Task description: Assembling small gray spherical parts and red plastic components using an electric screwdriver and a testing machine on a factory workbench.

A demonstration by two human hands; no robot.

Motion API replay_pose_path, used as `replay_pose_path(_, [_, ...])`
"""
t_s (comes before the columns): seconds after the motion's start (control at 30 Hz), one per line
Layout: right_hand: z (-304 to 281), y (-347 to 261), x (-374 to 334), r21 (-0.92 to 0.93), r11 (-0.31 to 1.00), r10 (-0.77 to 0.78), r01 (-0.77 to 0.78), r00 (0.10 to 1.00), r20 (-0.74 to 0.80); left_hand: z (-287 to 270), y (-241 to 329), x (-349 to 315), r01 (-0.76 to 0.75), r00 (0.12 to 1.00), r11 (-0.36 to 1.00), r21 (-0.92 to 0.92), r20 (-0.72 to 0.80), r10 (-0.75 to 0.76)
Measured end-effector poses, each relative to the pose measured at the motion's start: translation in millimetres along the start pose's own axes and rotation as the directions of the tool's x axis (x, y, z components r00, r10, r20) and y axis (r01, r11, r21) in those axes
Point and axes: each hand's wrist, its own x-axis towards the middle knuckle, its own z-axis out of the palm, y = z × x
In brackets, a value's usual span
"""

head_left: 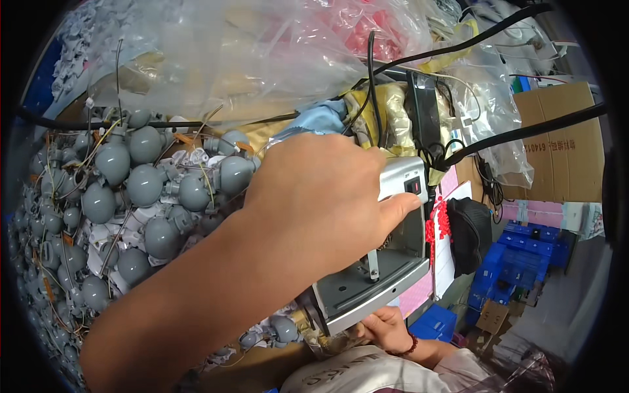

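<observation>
My left hand [321, 196] reaches across the middle over a grey metal bench machine [360, 308], back of the hand up. Its fingers curl out of sight at the machine's top; only the thumb shows, stretched along the casing just below a red rocker switch [412, 187]. What those fingers hold, if anything, is hidden. Inside the machine's open front a metal post [373, 267] stands on a flat plate. My right hand [388, 329], with a dark red bead bracelet [412, 342] at its wrist, is at the machine's lower edge. Its fingers pinch together; their contents cannot be made out.
Many grey ball-shaped parts with wires [144, 185] heap up at the left. Clear plastic bags [242, 59] lie along the back. Black cables [524, 134] cross at the right, near a cardboard box [557, 141], a black cap [468, 236] and blue bins [517, 255].
</observation>
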Motion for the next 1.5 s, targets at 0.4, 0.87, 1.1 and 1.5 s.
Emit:
replay_pose_path(0.4, [6,-7,6,-0.028,0.991,-0.130,0.130,0.991,-0.021,-3,3,1,0.011,0.999,1.000,-0.002,0.046,-0.010])
replay_pose_path(0.87, [0,-12,7,-0.060,0.998,0.030,-0.030,1.000,-0.007,-3,1,-7,0.034,0.999,0.999,-0.004,-0.010,-0.034])
replay_pose_path(1.1, [-2,-26,17,-0.112,0.993,-0.026,0.032,0.998,0.060,0,1,0,0.001,1.000,1.000,-0.004,0.002,-0.001])
replay_pose_path(1.5, [4,-22,16,-0.240,0.970,-0.039,0.047,0.999,0.038,-1,2,-4,0.013,1.000,1.000,-0.005,0.022,-0.013])
